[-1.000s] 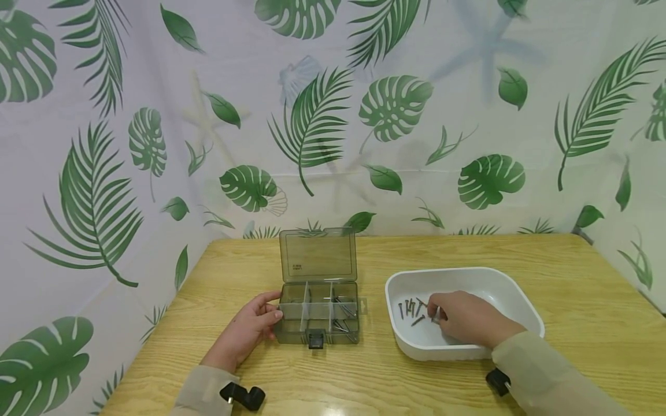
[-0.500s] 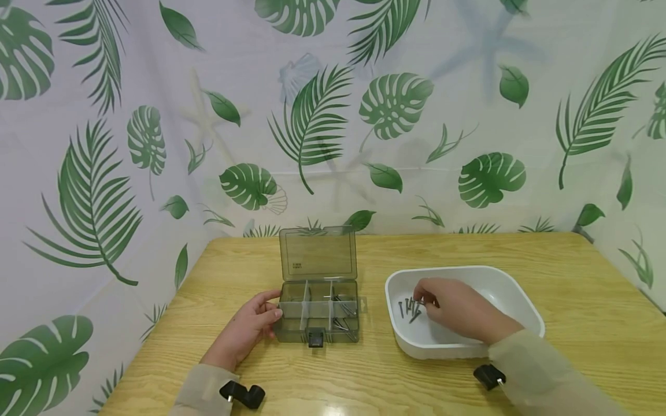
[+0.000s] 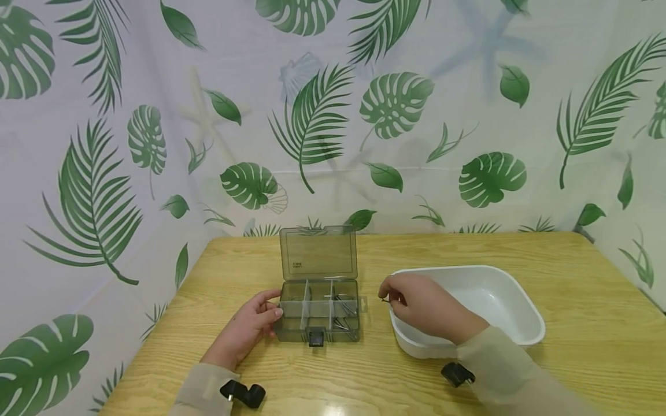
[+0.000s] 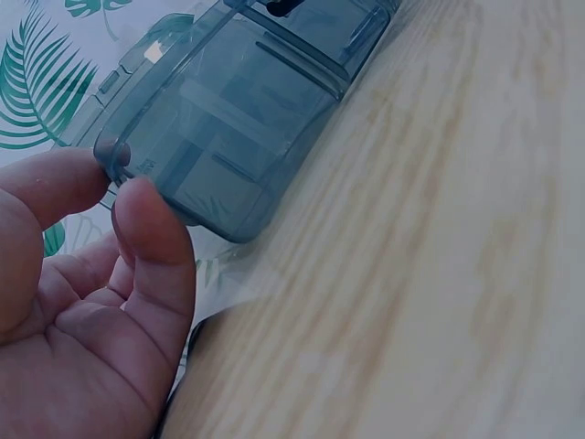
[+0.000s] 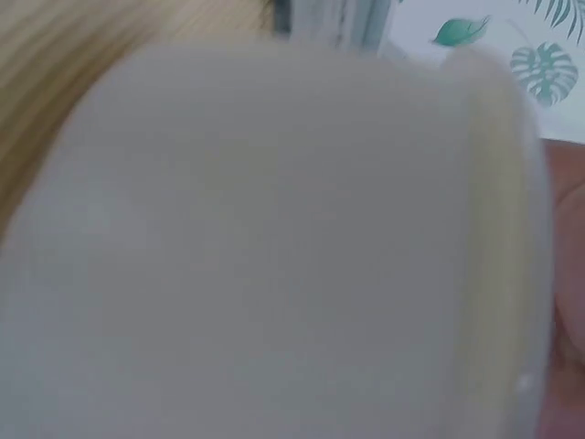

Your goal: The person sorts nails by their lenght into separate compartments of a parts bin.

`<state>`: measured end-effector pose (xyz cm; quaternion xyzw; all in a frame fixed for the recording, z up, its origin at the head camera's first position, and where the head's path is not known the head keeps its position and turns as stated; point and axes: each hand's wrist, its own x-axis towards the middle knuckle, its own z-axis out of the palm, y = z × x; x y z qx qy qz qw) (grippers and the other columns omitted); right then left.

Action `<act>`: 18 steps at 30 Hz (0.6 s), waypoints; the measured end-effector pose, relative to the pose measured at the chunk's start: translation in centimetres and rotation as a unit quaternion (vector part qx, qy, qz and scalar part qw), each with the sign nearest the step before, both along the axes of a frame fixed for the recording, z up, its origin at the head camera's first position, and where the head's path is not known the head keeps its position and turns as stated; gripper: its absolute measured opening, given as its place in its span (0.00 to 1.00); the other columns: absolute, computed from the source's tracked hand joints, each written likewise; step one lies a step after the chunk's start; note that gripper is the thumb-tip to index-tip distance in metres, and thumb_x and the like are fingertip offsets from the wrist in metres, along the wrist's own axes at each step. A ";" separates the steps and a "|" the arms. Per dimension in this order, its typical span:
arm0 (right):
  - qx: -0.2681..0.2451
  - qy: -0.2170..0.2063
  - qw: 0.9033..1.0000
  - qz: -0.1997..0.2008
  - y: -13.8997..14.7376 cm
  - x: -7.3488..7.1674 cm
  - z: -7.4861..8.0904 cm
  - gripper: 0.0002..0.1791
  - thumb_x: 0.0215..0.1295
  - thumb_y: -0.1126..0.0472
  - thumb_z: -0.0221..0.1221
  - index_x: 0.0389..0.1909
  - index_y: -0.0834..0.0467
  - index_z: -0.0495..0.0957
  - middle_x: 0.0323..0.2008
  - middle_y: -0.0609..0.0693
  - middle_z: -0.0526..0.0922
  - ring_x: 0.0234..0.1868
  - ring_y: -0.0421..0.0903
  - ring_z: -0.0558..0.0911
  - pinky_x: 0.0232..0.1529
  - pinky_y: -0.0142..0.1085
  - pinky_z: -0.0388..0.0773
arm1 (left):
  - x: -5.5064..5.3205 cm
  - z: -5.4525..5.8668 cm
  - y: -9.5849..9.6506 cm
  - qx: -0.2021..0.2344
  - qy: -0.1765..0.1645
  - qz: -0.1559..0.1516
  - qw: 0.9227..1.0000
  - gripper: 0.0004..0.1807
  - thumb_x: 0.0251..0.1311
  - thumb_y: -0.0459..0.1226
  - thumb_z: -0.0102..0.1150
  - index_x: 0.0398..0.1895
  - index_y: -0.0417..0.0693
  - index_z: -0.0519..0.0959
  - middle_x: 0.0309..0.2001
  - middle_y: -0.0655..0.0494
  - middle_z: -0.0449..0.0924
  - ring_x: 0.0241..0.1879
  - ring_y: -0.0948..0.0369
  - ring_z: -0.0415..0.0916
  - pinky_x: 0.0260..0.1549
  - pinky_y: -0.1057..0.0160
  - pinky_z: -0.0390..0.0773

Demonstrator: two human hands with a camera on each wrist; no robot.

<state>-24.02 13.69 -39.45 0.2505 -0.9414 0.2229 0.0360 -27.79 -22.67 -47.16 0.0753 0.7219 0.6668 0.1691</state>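
Nearest are two pale sleeves, the left one and the right one, each with a black clip at the wrist, the left clip and the right clip. Beneath lies a wood-grain table.

The left hand holds the left side of a smoky see-through box, its thumb and forefinger pinching the edge. The right hand is over the left rim of a white tray; its thumb and forefinger pinch a thin metal screw on the side toward the box, apart from it. The screw is small and partly hidden by the fingers. In the right wrist view the blurred tray fills most of the frame.

The box stands on the table left of the tray, well apart from it, with a black latch at its front. Dividers split it into six compartments; more screws lie in the front and back ones at its right end. Its lid stands raised at the back.

Behind the table hangs a white cloth printed with green leaves, starfish and shells.
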 end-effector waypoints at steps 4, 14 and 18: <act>-0.005 -0.005 1.000 0.011 -1.9 0.1 0.4 0.14 0.60 0.67 0.52 0.39 0.46 0.79 0.28 0.34 0.74 0.26 0.34 0.71 0.29 0.32 0.71 | 0.1 0.1 0.0 0.000 0.003 0.000 1.000 0.28 0.66 0.35 0.53 0.68 0.45 0.59 0.43 0.47 0.67 0.29 0.58 0.66 0.27 0.61 0.77; -0.016 -0.033 0.997 0.074 -6.9 0.0 0.6 0.15 0.63 0.66 0.50 0.44 0.48 0.79 0.36 0.39 0.78 0.33 0.34 0.74 0.34 0.31 0.74 | 0.3 0.1 0.2 -0.008 0.006 0.001 1.000 0.29 0.66 0.35 0.53 0.68 0.46 0.59 0.44 0.47 0.66 0.31 0.58 0.65 0.28 0.60 0.77; -0.010 -0.024 0.996 0.091 -8.5 -0.1 0.3 0.14 0.62 0.66 0.51 0.43 0.49 0.79 0.36 0.40 0.78 0.32 0.34 0.74 0.34 0.32 0.74 | 0.3 0.1 0.2 -0.007 0.006 0.000 1.000 0.29 0.66 0.36 0.53 0.69 0.46 0.59 0.44 0.47 0.66 0.31 0.57 0.65 0.28 0.60 0.77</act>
